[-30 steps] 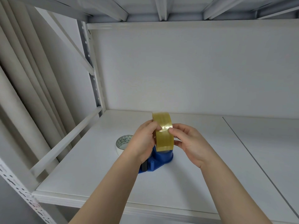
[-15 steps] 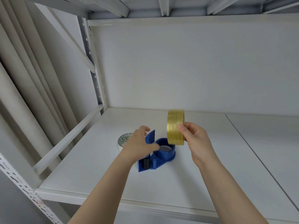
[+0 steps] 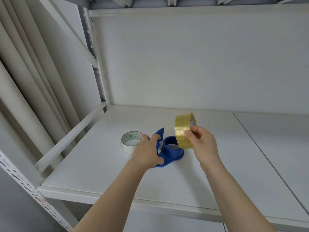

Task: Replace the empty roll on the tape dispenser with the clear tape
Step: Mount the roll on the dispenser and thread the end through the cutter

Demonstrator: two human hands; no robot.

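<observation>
A blue tape dispenser (image 3: 172, 150) lies on the white shelf (image 3: 209, 173), its round hub facing up with no roll around it. My left hand (image 3: 148, 152) rests on the dispenser's left side and grips it. My right hand (image 3: 201, 143) holds a yellowish clear tape roll (image 3: 182, 129) on edge, just above and to the right of the hub, not touching it. An empty white roll core (image 3: 131, 142) with a green triangle pattern inside lies on the shelf just left of my left hand.
A white wall closes the shelf at the back, and a slotted metal post (image 3: 96, 67) with a low side rail (image 3: 71, 136) bounds it on the left. A seam (image 3: 267, 161) divides the shelf board on the right. Another shelf hangs overhead.
My left hand let go of the tape roll and came down onto the dispenser. My right hand carried the roll to the right and tilted it, uncovering the hub.
</observation>
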